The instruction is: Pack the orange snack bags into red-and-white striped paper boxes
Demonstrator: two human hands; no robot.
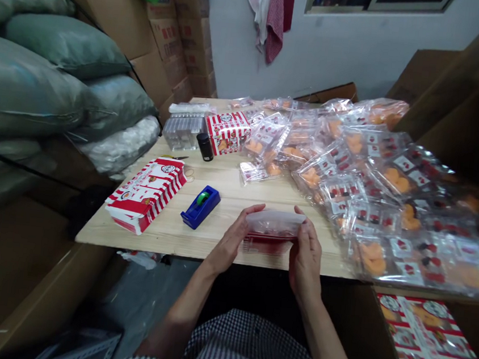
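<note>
Between my two hands, above the front edge of the wooden table (224, 195), is a clear plastic box (275, 223) with a whitish upper face and something red in its lower part. My left hand (230, 241) grips its left side, fingers along the edge and thumb toward the top. On the opposite side my right hand (306, 255) holds the box the same way. A blue tape dispenser (201, 207) with green tape sits left of my left hand. To the right of my right hand lie many clear packets (372, 256) with orange pieces and printed cards.
A red-and-white striped carton (148, 193) lies at the table's left. Behind it are scissors (175, 157), a black jar (204, 147), stacked clear boxes (182, 130) and a striped printed sheet (228, 132). Stuffed sacks (30, 89) border the left; printed sheets (432, 342) lie at lower right.
</note>
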